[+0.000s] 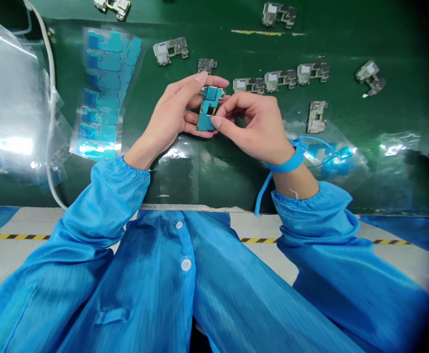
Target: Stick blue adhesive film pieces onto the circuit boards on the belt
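My left hand [179,105] grips a small circuit board [204,121] by its edges, with the thumb along the top and the fingers behind and below. Blue film covers most of the board's upper face, and a rectangular cutout shows near its middle. My right hand [253,120] is closed at the board's right edge, thumb and index finger pinched at the lower right corner; whether they hold the film or the board itself I cannot tell. A blue wrist strap [288,162] with a coiled cord circles my right wrist. Just behind my left fingertips lies another board [207,64], partly hidden.
On the green mat [222,171] lie several bare boards, among them one at upper left [171,50] and one at right [317,116]. A sheet of blue film pieces [102,93], clear plastic bags [12,98] and a white cable [51,98] lie to the left.
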`<move>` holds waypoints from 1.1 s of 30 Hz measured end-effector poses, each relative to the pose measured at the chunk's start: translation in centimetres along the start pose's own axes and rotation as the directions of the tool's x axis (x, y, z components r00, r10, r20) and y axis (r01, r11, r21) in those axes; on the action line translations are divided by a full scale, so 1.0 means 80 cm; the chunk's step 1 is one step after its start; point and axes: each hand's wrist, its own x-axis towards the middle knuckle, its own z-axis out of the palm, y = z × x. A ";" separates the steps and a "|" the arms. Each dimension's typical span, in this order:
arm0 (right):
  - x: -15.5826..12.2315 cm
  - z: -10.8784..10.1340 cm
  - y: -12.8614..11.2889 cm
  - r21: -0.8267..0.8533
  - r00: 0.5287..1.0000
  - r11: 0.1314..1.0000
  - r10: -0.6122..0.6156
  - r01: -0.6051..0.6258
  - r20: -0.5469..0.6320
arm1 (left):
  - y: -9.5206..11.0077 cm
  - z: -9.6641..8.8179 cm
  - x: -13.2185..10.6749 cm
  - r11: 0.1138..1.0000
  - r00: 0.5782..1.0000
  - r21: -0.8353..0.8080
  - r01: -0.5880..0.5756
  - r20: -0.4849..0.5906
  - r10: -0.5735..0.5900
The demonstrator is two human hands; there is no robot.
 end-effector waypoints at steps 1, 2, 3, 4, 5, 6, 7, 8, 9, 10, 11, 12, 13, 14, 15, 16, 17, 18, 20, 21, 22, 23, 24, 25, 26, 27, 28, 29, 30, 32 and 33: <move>0.000 0.000 -0.001 -0.003 1.000 1.000 0.005 -0.005 0.005 | 0.000 0.001 0.000 1.000 1.000 0.005 0.005 -0.009 -0.005; 0.001 0.000 -0.002 -0.006 1.000 1.000 0.008 -0.007 0.010 | 0.001 0.001 0.000 1.000 1.000 0.010 0.006 -0.023 -0.006; 0.001 -0.001 -0.002 -0.008 1.000 1.000 0.006 -0.006 0.009 | 0.000 0.001 0.000 1.000 1.000 0.013 0.007 -0.030 -0.006; 0.001 -0.001 -0.002 -0.009 1.000 1.000 0.005 -0.005 0.008 | 0.000 0.000 0.000 1.000 0.999 0.013 0.001 -0.033 0.000; 0.001 -0.001 -0.002 -0.008 1.000 1.000 0.002 -0.002 0.007 | -0.002 0.000 0.000 1.000 1.000 0.011 -0.007 -0.025 0.007; 0.001 -0.001 -0.001 -0.005 1.000 1.000 -0.001 0.001 0.007 | -0.003 -0.001 0.001 1.000 1.000 0.012 -0.013 -0.011 0.013; 0.001 -0.001 -0.001 -0.002 1.000 1.000 -0.004 0.004 0.007 | -0.004 -0.002 0.001 1.000 1.000 0.012 -0.019 0.004 0.019; 0.001 -0.001 0.001 0.001 1.000 1.000 -0.006 0.006 0.010 | -0.005 -0.003 0.002 1.000 1.000 0.010 -0.023 0.014 0.023; 0.001 -0.001 0.002 0.002 1.000 1.000 -0.008 0.008 0.012 | -0.006 -0.004 0.002 1.000 1.000 0.008 -0.028 0.014 0.027; 0.001 -0.001 0.003 0.002 1.000 1.000 -0.010 0.010 0.013 | -0.007 -0.004 0.003 1.000 1.000 0.007 -0.029 0.008 0.029; 0.001 -0.001 0.004 0.001 1.000 1.000 -0.010 0.010 0.012 | -0.007 -0.004 0.003 1.000 1.000 0.007 -0.028 -0.001 0.028; 0.001 -0.001 0.004 -0.001 1.000 1.000 -0.010 0.010 0.011 | -0.007 -0.004 0.003 1.000 1.000 0.010 -0.024 -0.010 0.024; 0.001 -0.001 0.005 -0.005 1.000 1.000 -0.009 0.009 0.011 | -0.006 -0.004 0.002 1.000 1.000 0.013 -0.020 -0.014 0.020; 0.001 -0.001 0.005 -0.007 1.000 1.000 -0.010 0.010 0.010 | -0.005 -0.004 0.002 1.000 1.000 0.018 -0.014 -0.012 0.014; 0.001 -0.001 0.005 -0.009 1.000 1.000 -0.011 0.011 0.011 | -0.004 -0.004 0.001 1.000 1.000 0.020 -0.009 -0.006 0.009; 0.001 -0.001 0.005 -0.009 1.000 1.000 -0.010 0.010 0.013 | -0.003 -0.005 0.001 1.000 1.000 0.020 -0.005 0.003 0.005; 0.001 -0.001 0.005 -0.008 1.000 1.000 -0.010 0.010 0.013 | -0.003 -0.005 0.000 1.000 1.000 0.018 -0.005 0.009 0.005; 0.001 -0.001 0.004 -0.007 1.000 1.000 -0.008 0.008 0.013 | -0.002 -0.005 0.000 1.000 1.000 0.014 -0.004 0.020 0.004; 0.002 -0.001 0.004 -0.005 1.000 1.000 -0.001 0.001 0.016 | -0.003 -0.006 0.000 1.000 0.999 0.003 -0.009 0.031 0.009; 0.002 -0.001 0.004 -0.007 1.000 1.000 0.002 -0.002 0.018 | -0.004 -0.007 0.000 1.000 0.999 0.000 -0.013 0.031 0.013; 0.002 -0.002 0.004 -0.009 1.000 1.000 0.003 -0.003 0.017 | -0.005 -0.007 0.001 1.000 0.999 0.001 -0.015 0.031 0.015; 0.002 -0.002 0.004 -0.011 1.000 1.000 0.005 -0.004 0.019 | -0.006 -0.007 0.001 1.000 0.999 0.003 -0.017 0.029 0.017; 0.002 -0.003 0.004 -0.015 1.000 1.000 0.005 -0.005 0.021 | -0.007 -0.007 0.002 1.000 0.999 0.008 -0.020 0.028 0.020; 0.001 -0.003 0.004 -0.019 1.000 1.000 0.003 -0.002 0.021 | -0.008 -0.007 0.003 1.000 0.999 0.012 -0.026 0.028 0.026; 0.001 -0.003 0.005 -0.024 1.000 1.000 0.000 0.001 0.020 | -0.008 -0.007 0.003 0.999 0.999 0.018 -0.030 0.032 0.029; 0.001 -0.004 0.006 -0.030 1.000 1.000 -0.003 0.004 0.020 | -0.008 -0.007 0.004 0.999 0.999 0.025 -0.034 0.030 0.034; 0.002 -0.004 0.006 -0.037 1.000 0.999 -0.005 0.006 0.018 | -0.008 -0.007 0.004 0.999 0.999 0.032 -0.034 0.028 0.033; 0.002 -0.004 0.007 -0.042 1.000 0.999 -0.009 0.009 0.014 | -0.007 -0.007 0.004 0.999 0.999 0.040 -0.030 0.026 0.029; 0.002 -0.004 0.008 -0.045 1.000 0.999 -0.013 0.013 0.008 | -0.007 -0.007 0.003 0.999 0.999 0.048 -0.022 0.024 0.021; 0.002 -0.004 0.008 -0.047 1.000 0.999 -0.018 0.018 0.000 | -0.005 -0.006 0.002 0.998 1.000 0.057 -0.017 0.016 0.017; 0.002 -0.004 0.007 -0.045 1.000 0.999 -0.020 0.020 -0.005 | -0.004 -0.006 0.001 0.998 1.000 0.057 -0.019 0.016 0.018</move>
